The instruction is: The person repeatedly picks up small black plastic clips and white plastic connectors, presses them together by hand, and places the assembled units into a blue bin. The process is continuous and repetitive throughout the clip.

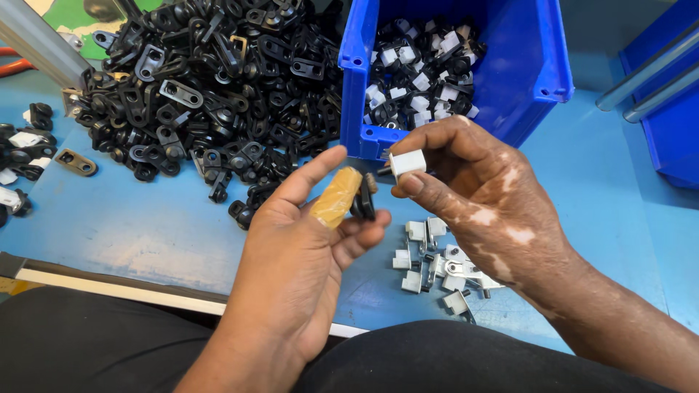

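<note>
A small black clip [364, 198] stands on edge, pinched at fingertip height; at its 3 o'clock, just beside it, a white square-headed plug [406, 163] points its dark pin toward the clip.

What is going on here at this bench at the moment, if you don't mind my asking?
A person seated at a blue table holds a small black bracket in the left hand, one finger wrapped in tan tape. The right hand pinches a white plastic piece right beside it. A large heap of black brackets lies ahead, a blue bin holds assembled black-and-white parts, and loose white pieces lie under the right hand.
</note>
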